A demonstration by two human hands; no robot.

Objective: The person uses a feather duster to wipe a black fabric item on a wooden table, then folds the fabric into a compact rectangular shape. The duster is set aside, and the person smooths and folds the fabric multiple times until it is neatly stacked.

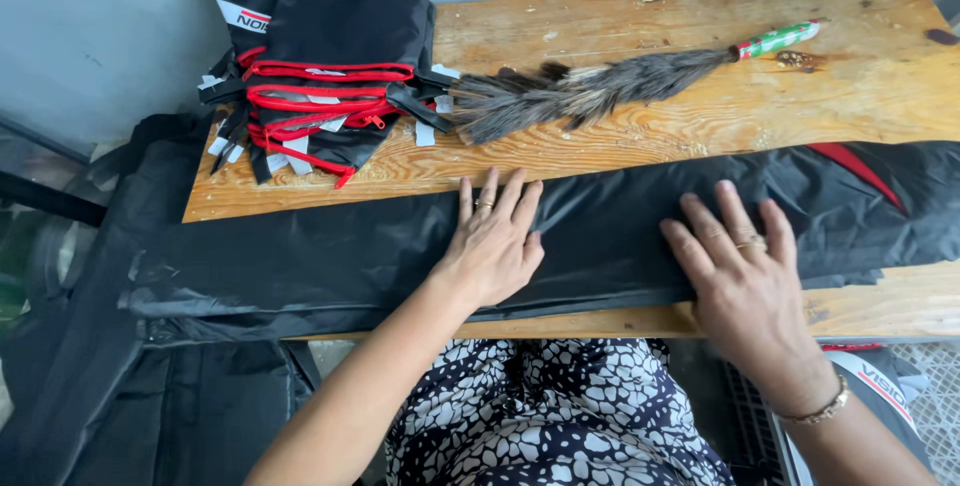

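Your left hand point(492, 244) lies flat, fingers spread, on the long black fabric point(350, 261) — it stretches across the front of the wooden table point(860, 86) and hangs past its left edge. Your right hand point(745, 281) also rests open on it, holding nothing. Bare wood lies behind the fabric on the right. One feather duster point(590, 91) with a green-and-white handle lies mid-table — one stack of black pieces with red zips point(320, 76) sits at the back left, a white rectangular label near its top.
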